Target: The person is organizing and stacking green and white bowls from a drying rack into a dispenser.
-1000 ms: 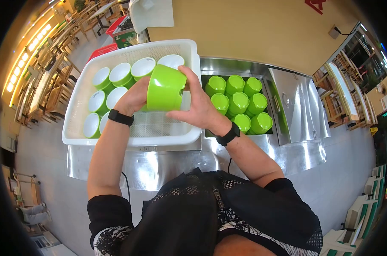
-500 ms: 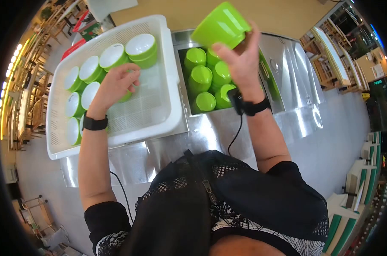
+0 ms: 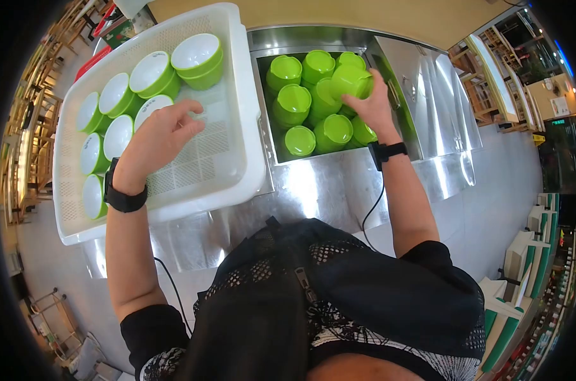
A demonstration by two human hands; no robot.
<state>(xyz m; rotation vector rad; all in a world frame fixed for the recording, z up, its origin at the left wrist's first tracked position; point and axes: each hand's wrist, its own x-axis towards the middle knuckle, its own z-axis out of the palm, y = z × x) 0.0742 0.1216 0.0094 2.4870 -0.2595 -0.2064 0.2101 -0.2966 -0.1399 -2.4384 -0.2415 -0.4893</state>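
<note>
Nearest the wearer, the bare steel counter front (image 3: pixel 301 190); beyond it the left hand (image 3: pixel 161 136) hangs over the white perforated basket (image 3: pixel 248 136), thumb and curled fingers apart, no grip visible, beside nested white-lined bowls (image 3: pixel 151 73) standing mouth-up. Right hand (image 3: pixel 378 111) is clamped on a green bowl (image 3: pixel 350 81), thumb at its near side, bowl lying just beyond the palm, tilted and apparently foot-up, over the right part of the recessed steel well. Inverted bowl stacks (image 3: pixel 301 141) crowd beneath and leftward, contact uncertain; tan panel (image 3: pixel 364 16) farther off.
</note>
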